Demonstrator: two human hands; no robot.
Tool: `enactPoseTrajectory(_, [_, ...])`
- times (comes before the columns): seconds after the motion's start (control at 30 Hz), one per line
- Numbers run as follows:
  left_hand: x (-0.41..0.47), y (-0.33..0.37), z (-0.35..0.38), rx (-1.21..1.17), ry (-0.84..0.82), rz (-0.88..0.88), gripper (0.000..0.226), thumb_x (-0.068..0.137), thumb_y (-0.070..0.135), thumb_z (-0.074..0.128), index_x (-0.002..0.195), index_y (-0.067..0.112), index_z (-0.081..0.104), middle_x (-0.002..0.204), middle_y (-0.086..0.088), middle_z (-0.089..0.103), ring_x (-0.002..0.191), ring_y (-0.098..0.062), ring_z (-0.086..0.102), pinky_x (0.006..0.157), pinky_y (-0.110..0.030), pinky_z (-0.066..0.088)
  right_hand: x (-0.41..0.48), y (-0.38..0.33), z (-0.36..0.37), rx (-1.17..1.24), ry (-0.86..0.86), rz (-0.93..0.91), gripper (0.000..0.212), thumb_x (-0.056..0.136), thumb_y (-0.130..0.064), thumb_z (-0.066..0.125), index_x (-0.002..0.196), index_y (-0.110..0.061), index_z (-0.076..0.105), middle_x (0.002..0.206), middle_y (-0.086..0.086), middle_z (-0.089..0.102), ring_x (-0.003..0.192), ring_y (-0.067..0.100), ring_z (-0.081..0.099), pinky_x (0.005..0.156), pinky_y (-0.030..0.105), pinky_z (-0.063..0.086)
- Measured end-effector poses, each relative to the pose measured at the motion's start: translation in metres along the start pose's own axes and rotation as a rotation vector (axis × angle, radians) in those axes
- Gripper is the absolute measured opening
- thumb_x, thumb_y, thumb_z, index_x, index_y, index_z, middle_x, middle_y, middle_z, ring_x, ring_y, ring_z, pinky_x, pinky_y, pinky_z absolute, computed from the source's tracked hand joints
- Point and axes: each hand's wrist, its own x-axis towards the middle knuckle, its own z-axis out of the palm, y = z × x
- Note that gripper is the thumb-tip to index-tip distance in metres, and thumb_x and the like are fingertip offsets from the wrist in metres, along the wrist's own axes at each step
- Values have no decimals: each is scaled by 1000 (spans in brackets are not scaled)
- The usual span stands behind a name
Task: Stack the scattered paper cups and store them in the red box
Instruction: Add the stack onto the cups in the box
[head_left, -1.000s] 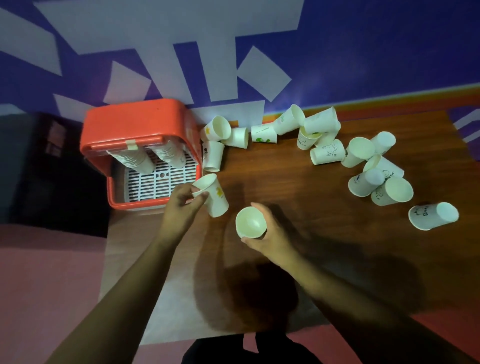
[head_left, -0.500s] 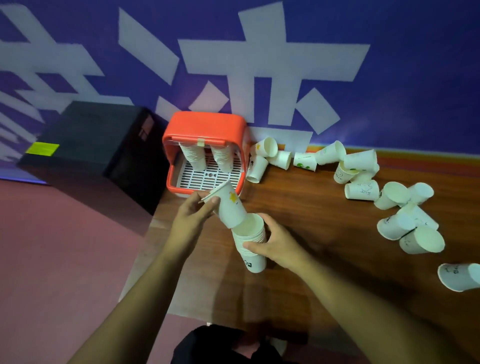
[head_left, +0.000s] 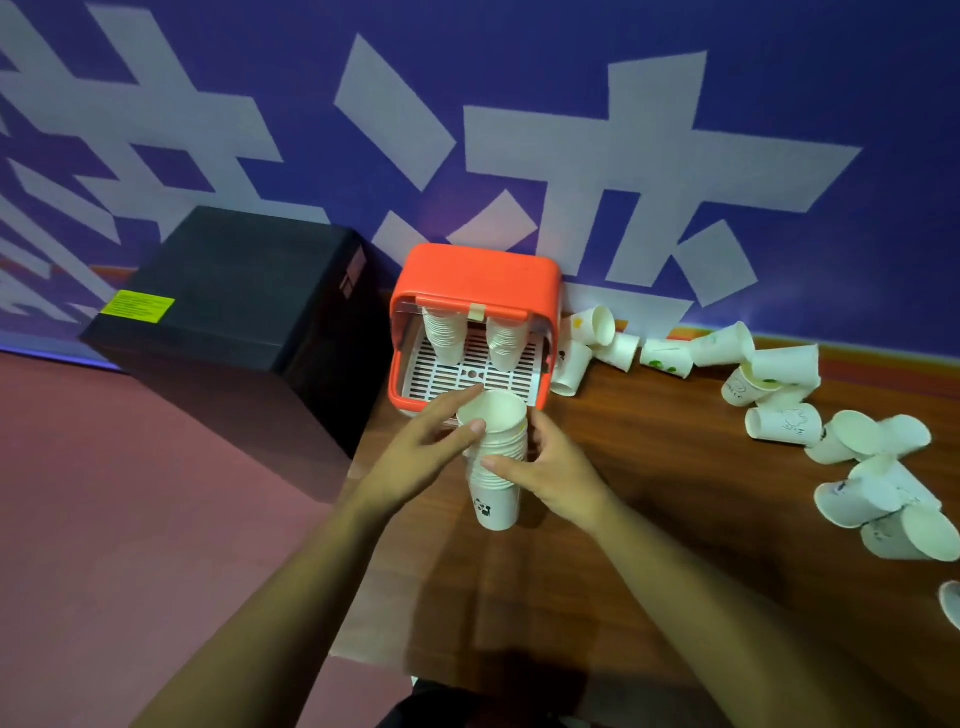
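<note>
One cup stack (head_left: 503, 442) held by left hand (head_left: 421, 457), right hand (head_left: 561, 478).

White paper cups (head_left: 784, 425), red box (head_left: 478, 278), brown wooden table (head_left: 649, 519).

Your right hand (head_left: 561, 478) hides its fingers behind the stack (head_left: 496, 467) you hold. The red box (head_left: 475, 275) covers the tops of the two stacks (head_left: 444, 332) inside with its rim. One cup (head_left: 951, 616) is cut by the right edge; the yellow label (head_left: 139, 304) is too small to read.
</note>
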Motion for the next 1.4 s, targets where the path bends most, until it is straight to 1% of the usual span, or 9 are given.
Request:
enactPoseTrajectory(0.13, [15,-17,-31,-52,-7,-60,50,100,27,62,148,23,49,142,11,58,125,0,58,104,-23,47,32,1,25,-24,47,16,69,71,-25,85,132,-29,53,125,-8,66,115,9,63,100,43,52])
enactPoseTrajectory(0.23, [30,-30,-52,-61,-12,-80,53,100,33,61,149,20,45,141,3,60,126,-9,59,105,-29,49,58,1,40,-44,97,33,76,64,-36,87,130,-29,50,125,-7,65,115,9,62,99,45,52])
enactPoseTrajectory(0.37, [48,-39,-75,-135,-38,-123,35,102,34,53,137,33,56,131,4,66,116,-9,67,93,-31,58,95,-2,56,-101,141,-13,69,64,-37,86,125,-36,53,124,-8,63,118,12,59,99,47,51])
enactPoseTrajectory(0.47, [67,-47,-91,-124,6,-114,39,102,32,55,141,30,56,134,4,66,122,-14,65,101,-39,55,118,-6,64,-127,174,-70,64,71,-27,85,124,-43,53,125,-11,61,117,7,57,100,41,51])
enactPoseTrajectory(0.57, [84,-56,-102,-103,11,-91,43,102,30,59,145,26,53,138,2,64,128,-19,61,109,-48,48,135,-6,69,-79,189,-64,67,74,-23,84,132,-33,53,125,-15,60,113,-3,57,94,28,53])
enactPoseTrajectory(0.77, [112,-68,-102,-46,1,-51,46,99,27,62,143,22,54,136,1,65,128,-17,60,111,-47,46,153,6,72,28,239,-19,68,80,-10,80,137,-26,48,121,-15,61,108,-7,59,85,18,52])
enactPoseTrajectory(0.93, [118,-89,-96,-32,-36,-97,50,96,34,65,143,24,54,138,2,62,130,-17,57,111,-52,45,157,27,74,-24,234,65,75,70,-36,83,135,-32,46,128,-8,61,118,11,59,98,33,51])
enactPoseTrajectory(1.17, [121,-107,-94,-91,-38,-196,48,103,32,56,150,29,47,144,6,58,135,-12,53,116,-47,41,166,54,71,-50,216,139,64,84,-18,76,139,-25,45,125,1,63,109,17,65,95,38,54])
enactPoseTrajectory(1.4, [132,-110,-95,-166,0,-237,37,102,34,51,138,40,55,140,11,61,136,-14,52,117,-50,38,186,52,71,-72,222,146,61,86,-10,72,139,-24,45,124,3,64,110,15,65,96,40,55])
